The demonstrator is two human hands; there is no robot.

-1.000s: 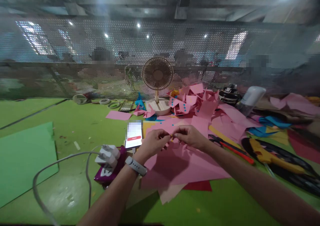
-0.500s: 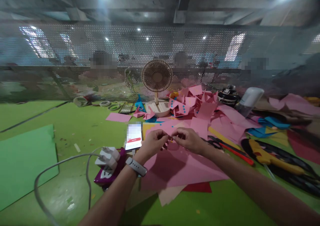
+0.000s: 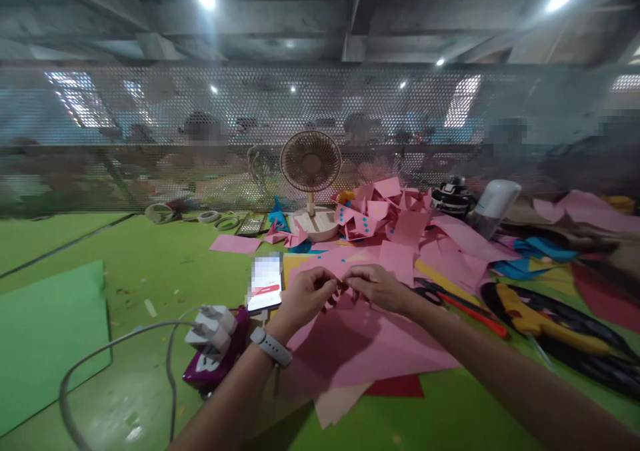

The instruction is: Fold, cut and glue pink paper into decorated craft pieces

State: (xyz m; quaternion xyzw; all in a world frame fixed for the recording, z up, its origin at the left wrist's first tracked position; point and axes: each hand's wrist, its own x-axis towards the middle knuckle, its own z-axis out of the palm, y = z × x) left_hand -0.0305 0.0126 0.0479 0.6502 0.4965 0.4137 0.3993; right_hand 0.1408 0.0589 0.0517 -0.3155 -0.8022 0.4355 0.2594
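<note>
Fingertips nearly meeting, my left hand (image 3: 316, 290) and my right hand (image 3: 375, 286) are both closed in a pinch above pink paper sheets (image 3: 350, 351). Between them shows a tiny yellowish bit, too small to name. A watch with a pale strap (image 3: 271, 347) sits on my left wrist. Left of that hand lies a lit phone (image 3: 265, 283) with a cable at its lower end. To the right of my right hand are black-handled scissors (image 3: 428, 292), partly hidden, and a red-orange cutter (image 3: 475, 314).
A small fan (image 3: 311, 162) stands at the back, beside a heap of folded pink paper (image 3: 380, 204). A yellow-handled glue gun (image 3: 545, 321) rests on a black tray at right. A purple power strip (image 3: 215, 364) with white plugs and a looping cable occupies the left, near green card (image 3: 50, 338).
The whole view has tilted up slightly, so things appear a little lower. Both hands keep their pinch, with small finger movements.
</note>
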